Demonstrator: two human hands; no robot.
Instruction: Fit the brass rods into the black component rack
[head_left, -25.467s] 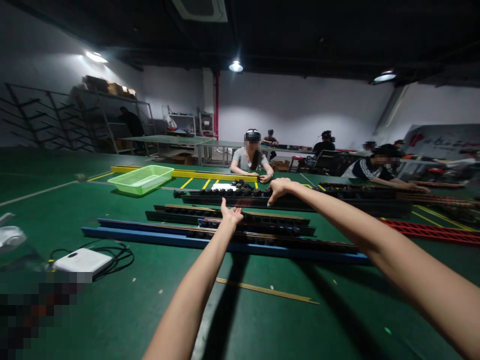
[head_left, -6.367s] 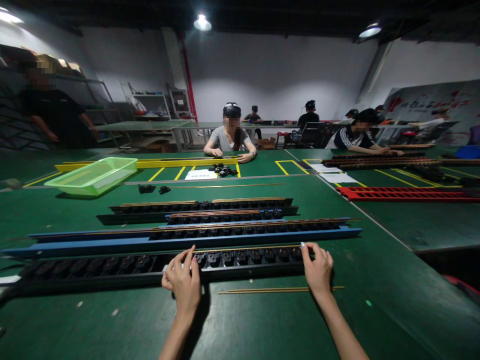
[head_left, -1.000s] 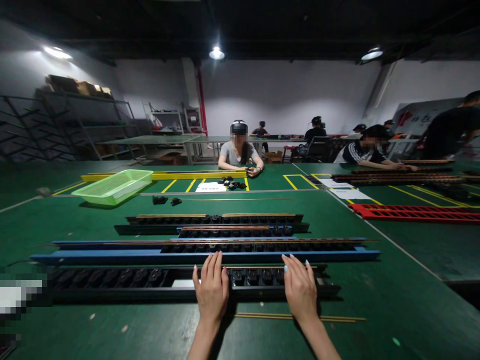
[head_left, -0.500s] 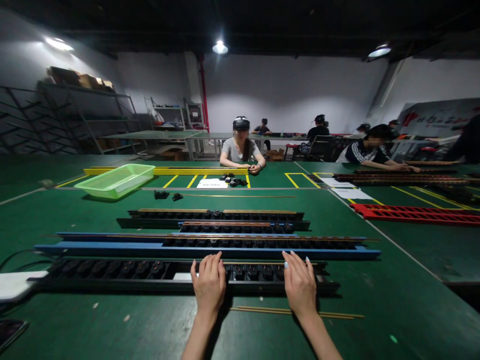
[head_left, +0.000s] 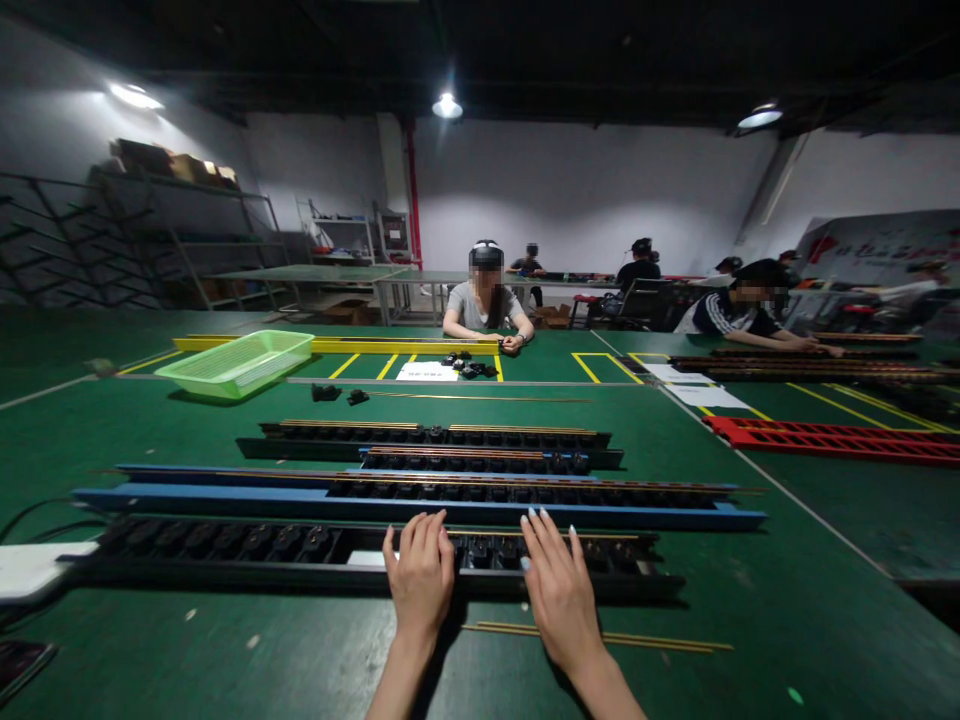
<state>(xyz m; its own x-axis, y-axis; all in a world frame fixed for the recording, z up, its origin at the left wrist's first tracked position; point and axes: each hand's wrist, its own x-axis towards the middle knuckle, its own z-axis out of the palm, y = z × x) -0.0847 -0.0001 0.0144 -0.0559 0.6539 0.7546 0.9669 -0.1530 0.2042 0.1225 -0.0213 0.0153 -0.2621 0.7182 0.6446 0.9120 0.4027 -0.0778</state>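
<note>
Green table point(head_left: 285, 680) bears blue rail point(head_left: 232, 499) behind black rail point(head_left: 292, 575), under loose-fingered hands point(head_left: 418, 580) point(head_left: 559, 592).

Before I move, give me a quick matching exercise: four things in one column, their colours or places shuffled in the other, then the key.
Things
1. Basket
2. Lattice frame
3. Near rods
4. Left hand

Colours or places
A. over the black rail, palm down
B. light green
C. partly hidden by the right hand
D. red

Right pairs: 1-B, 2-D, 3-C, 4-A
</note>
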